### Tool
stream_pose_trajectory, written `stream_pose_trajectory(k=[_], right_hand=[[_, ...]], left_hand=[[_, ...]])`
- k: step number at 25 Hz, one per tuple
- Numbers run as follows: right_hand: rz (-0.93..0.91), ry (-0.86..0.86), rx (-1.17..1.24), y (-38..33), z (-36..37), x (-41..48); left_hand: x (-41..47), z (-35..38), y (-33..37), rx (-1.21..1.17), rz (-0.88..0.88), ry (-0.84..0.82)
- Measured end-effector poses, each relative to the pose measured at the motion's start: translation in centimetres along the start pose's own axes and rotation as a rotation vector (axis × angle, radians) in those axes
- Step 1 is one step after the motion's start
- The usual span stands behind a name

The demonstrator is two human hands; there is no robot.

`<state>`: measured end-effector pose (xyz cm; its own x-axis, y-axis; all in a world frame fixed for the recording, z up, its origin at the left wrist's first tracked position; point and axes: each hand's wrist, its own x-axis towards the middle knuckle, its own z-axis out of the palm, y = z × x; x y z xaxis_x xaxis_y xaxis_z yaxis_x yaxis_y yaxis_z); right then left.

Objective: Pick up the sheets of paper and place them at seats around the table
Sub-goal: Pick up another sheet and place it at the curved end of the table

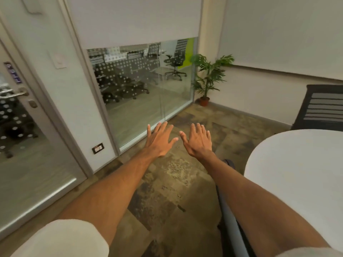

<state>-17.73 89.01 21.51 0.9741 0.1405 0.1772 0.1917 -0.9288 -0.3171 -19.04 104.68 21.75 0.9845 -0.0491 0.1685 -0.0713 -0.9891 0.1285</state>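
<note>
Both my arms are stretched out in front of me over the carpet. My left hand (160, 140) is palm down with its fingers spread and nothing in it. My right hand (198, 140) is beside it, also flat, fingers apart and empty. The white round table (297, 173) fills the right side, and its visible top is bare. No sheets of paper are in view.
A black mesh chair (323, 106) stands behind the table at the right. Another chair's edge (232, 225) shows under my right forearm. A potted plant (207, 80) sits in the corner. A glass wall (144, 86) and a glass door (24, 127) are to the left.
</note>
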Motion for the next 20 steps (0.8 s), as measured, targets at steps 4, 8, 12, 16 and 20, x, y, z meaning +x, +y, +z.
stream_pose_trajectory(k=[4, 8, 12, 16, 20], right_hand=[[0.093, 0.052, -0.023, 0.0, 1.0, 4.5], [0.218, 0.067, -0.032, 2.2, 2.4, 9.5], [0.295, 0.056, -0.097, 7.2, 3.3, 15.7], [0.418, 0.118, -0.117, 13.4, 2.8, 22.2], [0.563, 0.141, -0.094, 18.7, 3.1, 25.5]], left_hand=[[6.0, 0.9, -2.1, -0.015, 0.067, -0.005], [12.9, 3.2, -1.6, -0.039, 0.148, -0.029], [21.7, 5.9, 0.6, -0.036, 0.279, -0.023], [31.6, 8.4, 5.3, -0.091, 0.336, -0.054], [37.6, 11.9, 11.4, -0.136, 0.451, -0.105]])
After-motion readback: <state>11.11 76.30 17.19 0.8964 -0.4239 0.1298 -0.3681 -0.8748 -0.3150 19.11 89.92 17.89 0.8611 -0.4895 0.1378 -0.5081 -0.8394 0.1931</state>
